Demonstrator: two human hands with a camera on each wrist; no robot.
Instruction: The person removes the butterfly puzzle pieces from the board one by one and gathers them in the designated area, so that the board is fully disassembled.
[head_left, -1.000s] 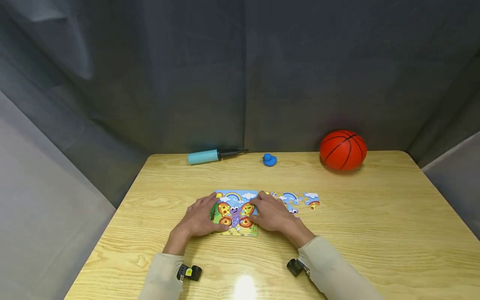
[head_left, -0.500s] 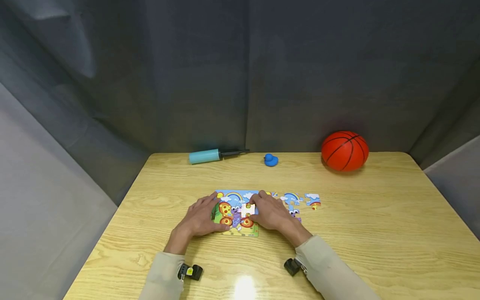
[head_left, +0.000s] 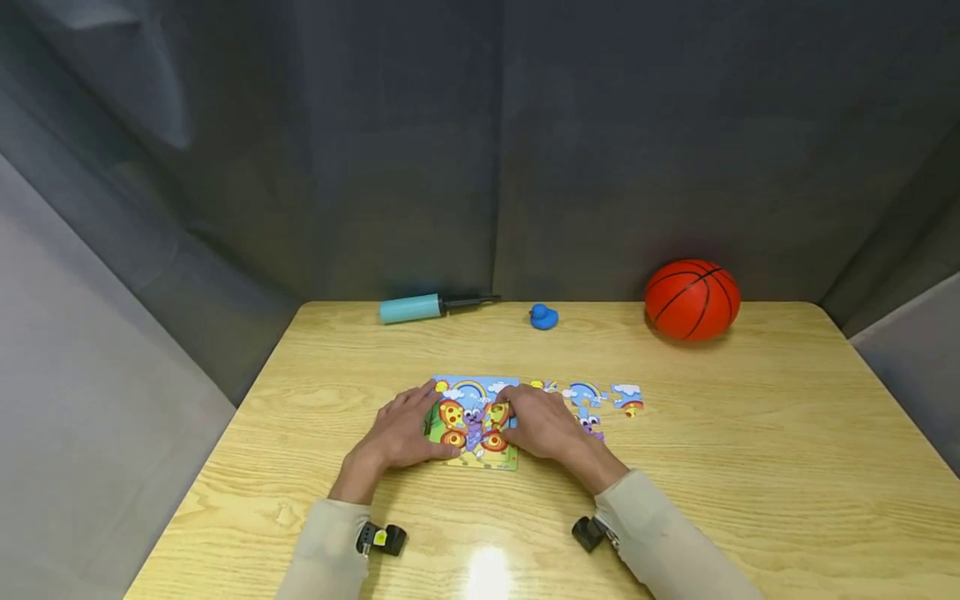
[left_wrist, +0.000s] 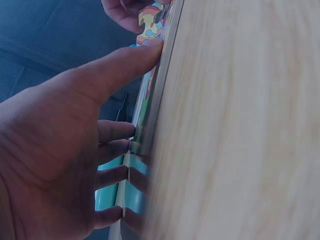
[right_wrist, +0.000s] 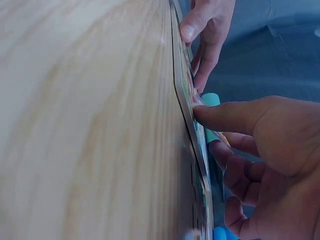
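Note:
A butterfly jigsaw puzzle board (head_left: 480, 464) lies on the wooden table in front of me. My left hand (head_left: 405, 429) rests at its left side, fingers fairly straight along the edge and thumb over the near part. My right hand (head_left: 543, 421) pinches a jigsaw piece (left_wrist: 149, 25) over the right wing of the butterfly. In the left wrist view this piece stands tilted up from the board, its knobs and notches showing. The right wrist view has the right thumb close at the board's edge, with the fingers curled behind. The right hand covers part of the board's right side.
Several loose jigsaw pieces (head_left: 585, 395) lie to the right of the board, some partly behind the right hand. Along the back stand a teal hand pump (head_left: 411, 308), a blue rubber duck (head_left: 543, 317) and a red basketball (head_left: 692, 300). A dark curtain (head_left: 405, 150) hangs behind the table.
The piece in the right hand showed its pale side half a second ago; now its printed side shows over the right wing. The left hand stays at the board.

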